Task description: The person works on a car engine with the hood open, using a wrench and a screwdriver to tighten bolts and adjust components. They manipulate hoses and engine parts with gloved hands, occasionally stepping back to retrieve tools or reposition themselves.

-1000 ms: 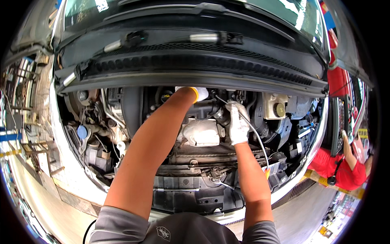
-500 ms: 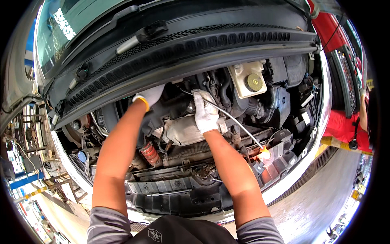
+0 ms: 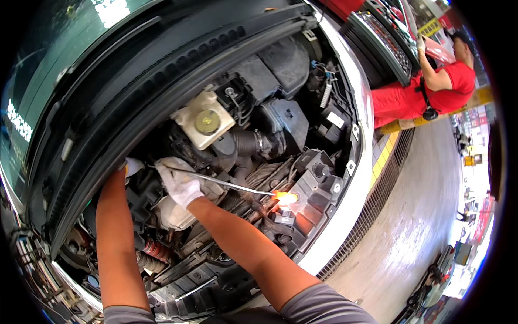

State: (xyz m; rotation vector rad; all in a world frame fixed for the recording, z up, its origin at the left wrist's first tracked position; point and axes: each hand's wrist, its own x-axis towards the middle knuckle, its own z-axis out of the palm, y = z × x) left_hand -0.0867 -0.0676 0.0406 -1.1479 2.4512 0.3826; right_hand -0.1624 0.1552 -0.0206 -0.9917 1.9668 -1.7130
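Note:
My left hand [image 3: 133, 166], in a white glove with a yellow cuff, reaches under the black cowl edge [image 3: 120, 153] at the back of the engine bay; its fingers are hidden. Beside it, my right hand [image 3: 181, 182], also in a white glove, is closed around a thin grey flexible rod [image 3: 232, 185]. This rod runs to the right and ends in a brightly glowing orange tip [image 3: 286, 198] lying over the front of the bay. Below my right hand is a silvery heat shield [image 3: 174, 214]. A red ribbed hose [image 3: 156, 249] sits nearer to me.
A cream fluid reservoir with a yellow-green cap [image 3: 206, 122] stands right of my hands, near a ribbed black intake hose [image 3: 248, 143] and a black box [image 3: 288, 121]. The white fender [image 3: 362, 116] borders the bay. A person in red [image 3: 431, 92] stands beyond, near a tool tray [image 3: 380, 40].
My view has turned to the right, so the engine bay appears tilted and the person in red shows more fully. Both hands stay in the bay, the right one still with the rod.

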